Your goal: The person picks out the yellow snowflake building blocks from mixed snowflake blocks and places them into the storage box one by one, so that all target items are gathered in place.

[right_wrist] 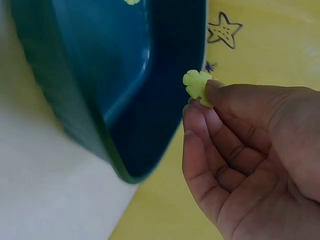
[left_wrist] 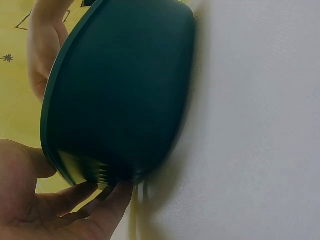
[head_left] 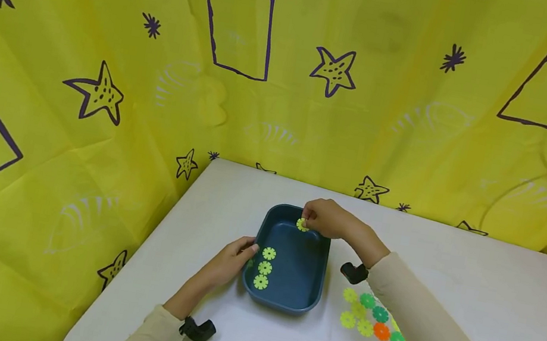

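Note:
A dark teal rectangular plastic tray (head_left: 292, 276) stands on the white table. My left hand (head_left: 227, 262) grips its left side, with the thumb at the rim and the other fingers against the outer wall in the left wrist view. Over the far right corner of the tray, my right hand (head_left: 329, 217) pinches a yellow-green flower-shaped disc (right_wrist: 196, 86) between thumb and fingertips. Three matching flower discs (head_left: 265, 267) lie in a row along the left side of the tray floor.
Right of the tray, several flower discs lie loosely grouped on the table, with yellow ones (head_left: 347, 320), green ones (head_left: 380, 314) and an orange one (head_left: 381, 331). The right forearm partly covers this group. A yellow patterned cloth (head_left: 284, 106) hangs behind the table (head_left: 452, 273).

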`<state>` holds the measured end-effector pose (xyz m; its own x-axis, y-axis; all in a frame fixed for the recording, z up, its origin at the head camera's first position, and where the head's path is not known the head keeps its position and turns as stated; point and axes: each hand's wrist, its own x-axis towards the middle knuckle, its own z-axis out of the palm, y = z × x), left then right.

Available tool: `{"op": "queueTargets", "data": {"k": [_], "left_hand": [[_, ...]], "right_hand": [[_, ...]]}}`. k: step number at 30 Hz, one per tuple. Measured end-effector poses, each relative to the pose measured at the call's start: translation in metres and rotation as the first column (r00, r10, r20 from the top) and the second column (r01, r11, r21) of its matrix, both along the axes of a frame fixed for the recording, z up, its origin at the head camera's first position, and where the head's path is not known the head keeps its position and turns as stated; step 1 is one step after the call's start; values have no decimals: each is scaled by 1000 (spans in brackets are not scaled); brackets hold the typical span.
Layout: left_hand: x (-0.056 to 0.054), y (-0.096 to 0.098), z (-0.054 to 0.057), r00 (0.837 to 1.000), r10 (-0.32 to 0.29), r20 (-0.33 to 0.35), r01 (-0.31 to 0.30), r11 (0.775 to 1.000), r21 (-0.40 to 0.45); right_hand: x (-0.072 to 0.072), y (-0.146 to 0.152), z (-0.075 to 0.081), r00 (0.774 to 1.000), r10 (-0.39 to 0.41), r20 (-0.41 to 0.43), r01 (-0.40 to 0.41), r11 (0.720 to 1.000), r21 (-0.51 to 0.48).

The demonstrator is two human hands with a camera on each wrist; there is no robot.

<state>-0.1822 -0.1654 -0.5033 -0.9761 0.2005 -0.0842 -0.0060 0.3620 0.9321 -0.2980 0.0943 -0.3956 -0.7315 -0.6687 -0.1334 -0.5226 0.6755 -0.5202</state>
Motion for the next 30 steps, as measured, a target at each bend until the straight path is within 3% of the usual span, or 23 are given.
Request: {"op": "queueTargets", "data": {"k": [5,15,30], "left_hand": [[-1,0,-1,1000,2,3,-2,1000,-2],[-2,0,-2,1000,-7,-3,7,1000,-4],[-4,0,-6,1000,-1,2,1,999,-32]], "right_hand": [[-3,-19,-8,999,1,44,-4,998,58],[-8,-56,-23,999,6,47,-16,977,214],[-17,-77,-40,992,-51,112,18,959,283]]}}
